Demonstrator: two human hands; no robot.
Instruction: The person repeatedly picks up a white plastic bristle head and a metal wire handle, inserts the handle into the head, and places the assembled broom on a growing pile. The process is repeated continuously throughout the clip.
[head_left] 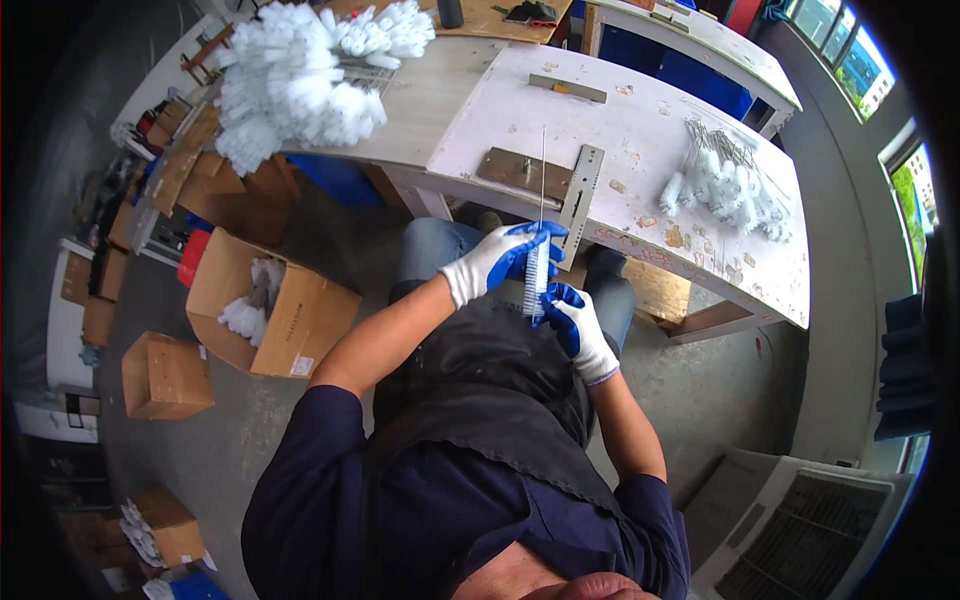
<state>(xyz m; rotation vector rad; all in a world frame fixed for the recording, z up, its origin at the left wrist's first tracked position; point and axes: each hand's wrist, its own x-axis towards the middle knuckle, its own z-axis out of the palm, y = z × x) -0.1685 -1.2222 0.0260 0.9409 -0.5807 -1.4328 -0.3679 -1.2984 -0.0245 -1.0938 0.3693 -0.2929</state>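
Upright over my lap, at the table's front edge, is a bottle brush [536,283] with pale bristles and a thin wire stem pointing away from me. My left hand [505,262], in a white glove with blue coating, is closed round its upper end, where the wire meets the bristles. Lower down, my right hand [575,325], gloved the same way, pinches the bristles near the bottom tip. Just beyond the hands, a metal bar with holes [583,195] and a brown metal plate [522,172] are set on the white table [480,120].
A bundle of white brushes [725,190] lies at the table's right. Far left is a large heap of white brushes [290,85]. A flat metal bar [567,88] lies farther back. Cardboard boxes [310,320] stand on the floor at left; a grey grilled unit [800,530] is lower right.
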